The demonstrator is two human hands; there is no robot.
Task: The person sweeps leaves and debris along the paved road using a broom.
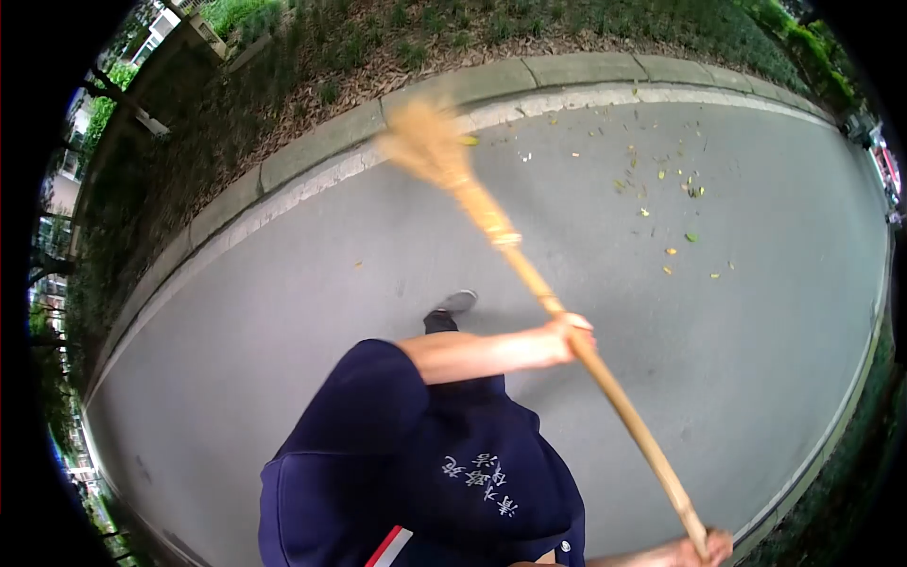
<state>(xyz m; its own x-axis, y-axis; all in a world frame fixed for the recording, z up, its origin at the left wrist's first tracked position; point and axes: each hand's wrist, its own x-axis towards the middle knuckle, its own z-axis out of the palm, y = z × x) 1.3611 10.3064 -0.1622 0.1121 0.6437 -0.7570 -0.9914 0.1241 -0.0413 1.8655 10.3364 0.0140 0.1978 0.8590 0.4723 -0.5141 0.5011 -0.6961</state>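
Note:
My left hand [573, 336] is wrapped round the middle of a long wooden broom handle [628, 411]. Near the bottom right edge of the view, my right hand [707, 548] grips the handle's end, and part of that arm is cut off by the frame. The handle slants up and left to a straw broom head [425, 142], blurred by motion, over the road beside the kerb. Pale binding wraps the neck of the broom. My left arm crosses in front of my dark blue shirt.
Grey pavement [340, 274] stretches under me, with scattered yellow and green leaves [692, 237] at the right. A stone kerb [491, 80] curves along the far side, backed by grass and dry leaves. One dark shoe [460, 301] shows below the broom. Trees stand at the left.

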